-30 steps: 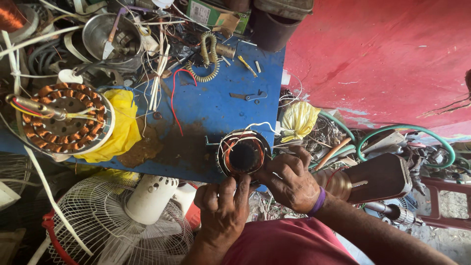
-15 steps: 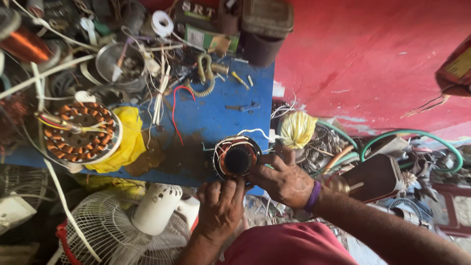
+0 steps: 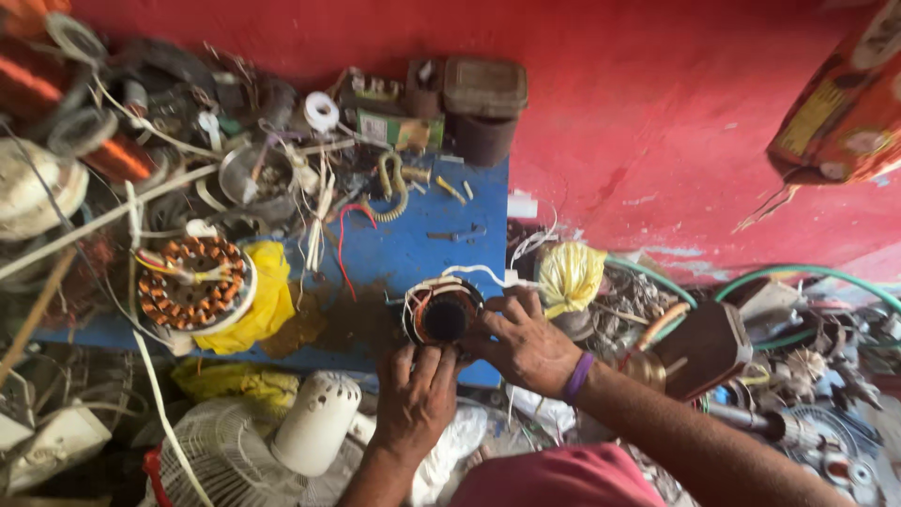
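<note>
I've got both hands, left hand and right hand, clamped on the copper-wound stator at the blue bench near edge, white leads loose, winding work unfinished.

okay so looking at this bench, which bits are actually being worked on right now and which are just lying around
Being worked on:
- small copper-wound stator, at the blue table's near edge
- left hand under it, right hand beside it, both touching it

Lying about:
- larger stator on yellow cloth
- white fan
- tape roll
- yellow bag
- green hose
</note>
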